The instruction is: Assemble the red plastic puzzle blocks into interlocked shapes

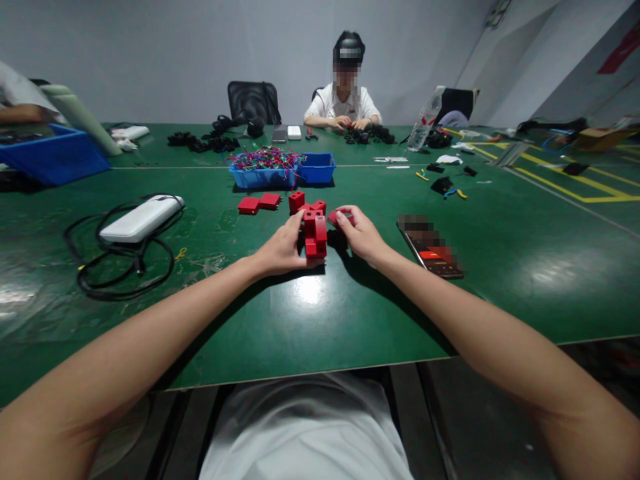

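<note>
My left hand [283, 252] is closed around a stack of red plastic blocks [315, 235], thumb along the near side and fingers behind. A little to the right, my right hand [361, 233] pinches a single small red block [333, 218] between thumb and fingers, apart from the stack. Just beyond my hands, more red blocks with round holes [297, 201] rest on the green table. Two flat red blocks [249, 205] lie farther left. Fingers partly hide the held pieces.
Blue bins, one heaped with coloured wires [265, 175], stand behind the blocks. A white power bank [143, 219] with a looped black cable lies left, a phone [430, 248] right. Across the table [280, 333], a person in white handles black parts. A plastic bottle [426, 120] leans at back right.
</note>
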`<act>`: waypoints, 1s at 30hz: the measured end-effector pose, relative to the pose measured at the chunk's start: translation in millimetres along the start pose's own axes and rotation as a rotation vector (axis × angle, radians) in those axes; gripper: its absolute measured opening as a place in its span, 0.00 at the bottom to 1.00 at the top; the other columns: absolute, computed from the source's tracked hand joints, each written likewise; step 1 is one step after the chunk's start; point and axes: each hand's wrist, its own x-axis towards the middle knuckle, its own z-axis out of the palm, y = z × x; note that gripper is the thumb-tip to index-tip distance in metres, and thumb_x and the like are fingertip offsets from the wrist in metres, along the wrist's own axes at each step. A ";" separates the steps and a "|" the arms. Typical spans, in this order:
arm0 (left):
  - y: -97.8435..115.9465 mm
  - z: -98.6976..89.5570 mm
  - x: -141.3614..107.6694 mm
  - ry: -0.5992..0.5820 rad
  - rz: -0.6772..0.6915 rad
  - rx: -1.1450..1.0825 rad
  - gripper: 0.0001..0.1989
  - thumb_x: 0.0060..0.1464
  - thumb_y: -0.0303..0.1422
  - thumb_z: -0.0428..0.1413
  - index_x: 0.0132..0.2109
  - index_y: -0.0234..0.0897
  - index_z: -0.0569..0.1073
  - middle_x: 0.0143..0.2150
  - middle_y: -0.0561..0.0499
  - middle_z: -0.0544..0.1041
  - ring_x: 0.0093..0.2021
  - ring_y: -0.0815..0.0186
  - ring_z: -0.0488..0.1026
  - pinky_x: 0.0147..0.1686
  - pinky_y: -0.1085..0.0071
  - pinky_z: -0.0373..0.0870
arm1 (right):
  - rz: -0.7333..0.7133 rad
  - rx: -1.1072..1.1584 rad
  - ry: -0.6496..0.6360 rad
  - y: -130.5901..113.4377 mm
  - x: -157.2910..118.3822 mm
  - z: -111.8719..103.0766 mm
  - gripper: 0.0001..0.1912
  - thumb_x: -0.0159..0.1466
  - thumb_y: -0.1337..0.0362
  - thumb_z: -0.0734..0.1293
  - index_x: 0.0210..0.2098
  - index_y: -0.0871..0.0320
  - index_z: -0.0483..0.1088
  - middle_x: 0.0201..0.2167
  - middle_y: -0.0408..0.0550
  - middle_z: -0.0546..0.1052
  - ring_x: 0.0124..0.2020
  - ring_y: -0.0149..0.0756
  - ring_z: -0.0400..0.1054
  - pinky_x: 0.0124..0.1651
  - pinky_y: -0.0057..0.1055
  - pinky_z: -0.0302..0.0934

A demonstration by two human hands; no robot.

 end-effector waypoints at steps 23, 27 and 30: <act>-0.6 -0.5 1.4 -0.003 -0.004 -0.001 0.48 0.45 0.44 0.66 0.67 0.34 0.53 0.65 0.33 0.63 0.66 0.46 0.62 0.66 0.47 0.60 | 0.206 0.470 -0.066 -2.3 -4.6 7.1 0.15 0.45 0.76 0.67 0.32 0.56 0.68 0.27 0.40 0.74 0.28 0.31 0.71 0.43 0.37 0.70; -1.2 -0.2 1.4 -0.002 -0.003 -0.008 0.49 0.44 0.43 0.66 0.67 0.33 0.53 0.66 0.33 0.63 0.66 0.45 0.62 0.66 0.47 0.59 | 0.220 0.510 -0.070 -4.9 -5.3 7.1 0.17 0.45 0.76 0.69 0.33 0.55 0.69 0.27 0.39 0.75 0.29 0.31 0.71 0.42 0.37 0.71; -1.0 -0.4 1.4 -0.006 0.000 -0.005 0.48 0.45 0.44 0.66 0.67 0.34 0.53 0.66 0.33 0.63 0.67 0.45 0.61 0.65 0.46 0.60 | 0.253 0.546 -0.073 -9.7 -5.6 7.1 0.16 0.47 0.74 0.69 0.34 0.55 0.68 0.29 0.40 0.75 0.31 0.32 0.73 0.41 0.36 0.71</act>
